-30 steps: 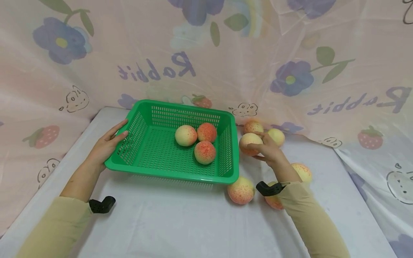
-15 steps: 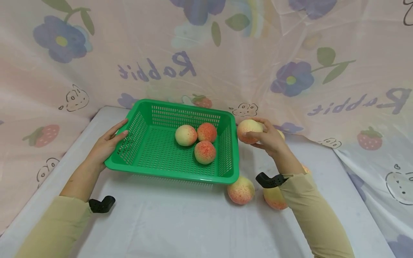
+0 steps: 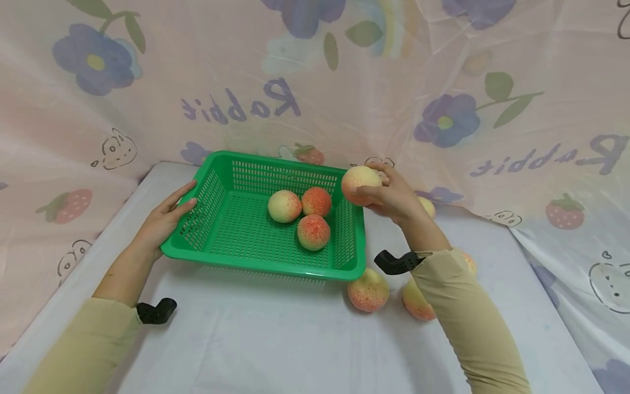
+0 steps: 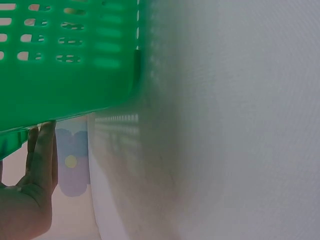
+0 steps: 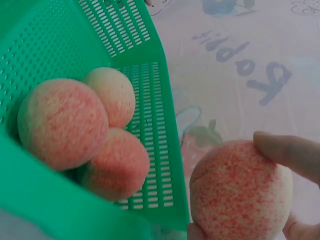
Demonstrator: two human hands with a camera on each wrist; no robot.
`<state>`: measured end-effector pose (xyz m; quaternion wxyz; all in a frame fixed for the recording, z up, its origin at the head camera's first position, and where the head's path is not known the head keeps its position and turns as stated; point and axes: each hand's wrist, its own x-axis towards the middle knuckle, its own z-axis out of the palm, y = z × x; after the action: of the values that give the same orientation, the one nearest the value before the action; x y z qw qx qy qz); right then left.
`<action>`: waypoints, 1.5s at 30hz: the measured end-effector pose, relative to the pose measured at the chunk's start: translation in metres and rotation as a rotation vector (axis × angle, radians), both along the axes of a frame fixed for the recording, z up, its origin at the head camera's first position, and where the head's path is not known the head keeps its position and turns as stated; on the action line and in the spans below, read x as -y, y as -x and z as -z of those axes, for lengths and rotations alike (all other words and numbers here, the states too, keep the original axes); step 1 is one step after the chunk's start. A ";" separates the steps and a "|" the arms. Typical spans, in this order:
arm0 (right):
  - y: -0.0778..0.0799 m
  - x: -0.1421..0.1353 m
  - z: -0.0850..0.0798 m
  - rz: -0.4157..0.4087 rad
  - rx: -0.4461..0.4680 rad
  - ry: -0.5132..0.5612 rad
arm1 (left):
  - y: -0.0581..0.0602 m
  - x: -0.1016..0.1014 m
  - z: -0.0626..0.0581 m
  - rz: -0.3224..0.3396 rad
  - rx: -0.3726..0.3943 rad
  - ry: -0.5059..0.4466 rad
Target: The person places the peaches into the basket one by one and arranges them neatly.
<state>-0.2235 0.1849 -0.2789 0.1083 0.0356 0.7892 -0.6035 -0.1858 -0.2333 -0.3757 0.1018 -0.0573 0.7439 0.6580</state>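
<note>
A green plastic basket [image 3: 266, 268] stands on the white-covered table, with three peaches inside: a pale one [image 3: 284, 207], a red one [image 3: 316, 202] and a speckled one [image 3: 313, 232]. My left hand [image 3: 159, 227] holds the basket's left rim, thumb over the edge; in the left wrist view its fingers [image 4: 42, 155] reach up beside the rim. Just above the right rim, my right hand [image 3: 394, 194] grips a pale yellow and pink peach [image 3: 361, 185] between thumb and fingers. The right wrist view shows that held peach [image 5: 240, 192] outside the basket wall.
More peaches lie on the table right of the basket: one [image 3: 368, 290] by the near right corner, another [image 3: 418, 300] partly behind my right sleeve, and two more [image 3: 426, 207] mostly hidden by the right arm. A printed cloth [image 3: 344, 109] hangs behind.
My right hand has lifted the peach from the table and carried it up and left to the basket's right rim. The left hand and basket have stayed in place.
</note>
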 end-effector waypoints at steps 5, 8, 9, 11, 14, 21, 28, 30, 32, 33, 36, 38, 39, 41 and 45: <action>0.004 0.013 -0.001 -0.042 -0.004 0.026 | 0.001 0.000 0.000 0.000 0.004 -0.001; 0.004 0.021 0.001 -0.056 -0.006 0.036 | 0.001 0.000 0.001 -0.002 0.001 -0.010; 0.004 0.024 0.001 -0.060 -0.006 0.041 | 0.001 0.000 0.001 -0.003 0.002 -0.011; 0.004 0.030 0.003 -0.060 -0.002 0.049 | 0.002 0.000 0.002 -0.005 0.005 -0.012; 0.004 0.040 0.006 -0.071 0.009 0.070 | 0.001 0.000 0.003 -0.006 -0.001 -0.008; 0.002 0.056 0.010 -0.103 0.015 0.045 | 0.000 0.001 0.002 0.010 -0.014 0.006; 0.002 0.068 0.016 -0.147 0.062 0.086 | 0.000 0.001 0.001 0.009 0.005 0.002; 0.002 0.072 0.017 -0.163 0.069 0.092 | 0.000 0.000 0.002 0.004 0.001 0.000; 0.001 0.075 0.018 -0.175 0.076 0.092 | -0.001 0.000 0.002 -0.002 -0.003 -0.007; 0.001 0.077 0.019 -0.184 0.079 0.094 | -0.001 0.001 0.002 -0.008 0.000 -0.029; 0.001 0.082 0.021 -0.215 0.077 0.092 | -0.001 0.001 0.001 -0.013 0.008 -0.084; 0.001 0.086 0.022 -0.237 0.078 0.097 | -0.002 0.002 0.001 -0.018 0.018 -0.132; 0.001 0.088 0.023 -0.246 0.076 0.091 | -0.002 0.002 0.000 -0.021 0.022 -0.148; 0.001 0.091 0.026 -0.263 0.076 0.083 | -0.002 0.002 0.000 -0.020 0.019 -0.146; 0.000 0.099 0.029 -0.290 0.079 0.068 | -0.001 0.002 0.000 -0.018 0.008 -0.105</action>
<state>-0.2240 0.0861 -0.3079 0.2265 -0.0589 0.7602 -0.6061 -0.1848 -0.2354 -0.3761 0.1017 -0.0614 0.7073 0.6969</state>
